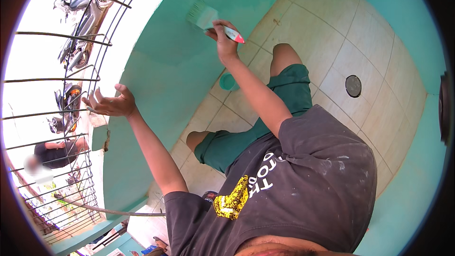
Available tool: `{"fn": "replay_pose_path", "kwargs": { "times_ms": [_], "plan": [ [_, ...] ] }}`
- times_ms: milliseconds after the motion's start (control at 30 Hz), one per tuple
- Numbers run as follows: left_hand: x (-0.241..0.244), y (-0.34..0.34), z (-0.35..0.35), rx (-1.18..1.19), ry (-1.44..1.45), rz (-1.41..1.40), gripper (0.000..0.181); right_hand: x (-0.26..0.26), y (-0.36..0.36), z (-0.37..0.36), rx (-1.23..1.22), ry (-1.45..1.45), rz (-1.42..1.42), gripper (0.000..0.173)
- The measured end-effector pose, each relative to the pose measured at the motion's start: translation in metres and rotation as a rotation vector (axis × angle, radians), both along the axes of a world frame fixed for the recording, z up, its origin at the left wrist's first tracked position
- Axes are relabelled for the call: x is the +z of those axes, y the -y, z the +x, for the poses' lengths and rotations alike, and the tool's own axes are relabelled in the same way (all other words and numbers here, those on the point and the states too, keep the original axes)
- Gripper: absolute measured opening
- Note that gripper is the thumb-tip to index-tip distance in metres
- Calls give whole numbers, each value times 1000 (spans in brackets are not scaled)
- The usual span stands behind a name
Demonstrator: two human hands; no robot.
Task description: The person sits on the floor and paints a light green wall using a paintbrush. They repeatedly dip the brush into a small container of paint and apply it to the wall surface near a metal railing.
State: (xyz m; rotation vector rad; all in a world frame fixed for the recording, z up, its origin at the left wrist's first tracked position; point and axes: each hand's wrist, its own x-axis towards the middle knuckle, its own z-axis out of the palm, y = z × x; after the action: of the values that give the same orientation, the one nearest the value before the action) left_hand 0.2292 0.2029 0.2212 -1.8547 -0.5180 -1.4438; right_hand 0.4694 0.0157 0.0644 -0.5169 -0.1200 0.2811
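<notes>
My right hand [226, 41] is closed around the handle of a wide flat paintbrush [207, 17] with a white-and-red grip. The bristles lie against the green wall [170, 57], where patches of lighter and darker paint show. My left hand [112, 103] is raised at the wall's top edge beside the black wire grille, fingers spread and slightly curled, holding nothing; paint marks its fingertips. Whether it rests on the edge cannot be told. A small green tub [228, 82] stands on the tiled floor by the foot of the wall, partly behind my right forearm.
A metal wire grille [76, 113] rises along the left. Beyond it are parked motorcycles [80, 25] and a person in dark clothes [58, 153]. A round dark drain cover [353, 86] lies in the tiled floor [312, 32]. Another person [156, 249] is partly visible at the bottom.
</notes>
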Motion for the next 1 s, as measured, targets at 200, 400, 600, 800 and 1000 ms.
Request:
{"fn": "replay_pose_path", "kwargs": {
  "times_ms": [200, 400, 600, 800, 1000],
  "plan": [
    [-2, 1, 2, 64, -6, -19, 46, -114, 6, 10, -134, -258, -598, 11],
    [2, 12, 1, 68, -38, 15, 46, 55, 6, 1, -134, -44, -430, 11],
    [8, 14, 11, 46, -52, 57, 42, -48, 2, 15, -44, -136, -91, 19],
    [10, 14, 14, 73, -61, 84, 44, -150, 6, 15, -172, -303, -636, 11],
    [4, 12, 9, 74, -37, 68, 49, 0, 14, 15, -48, -68, -247, 14]
  ]
}}
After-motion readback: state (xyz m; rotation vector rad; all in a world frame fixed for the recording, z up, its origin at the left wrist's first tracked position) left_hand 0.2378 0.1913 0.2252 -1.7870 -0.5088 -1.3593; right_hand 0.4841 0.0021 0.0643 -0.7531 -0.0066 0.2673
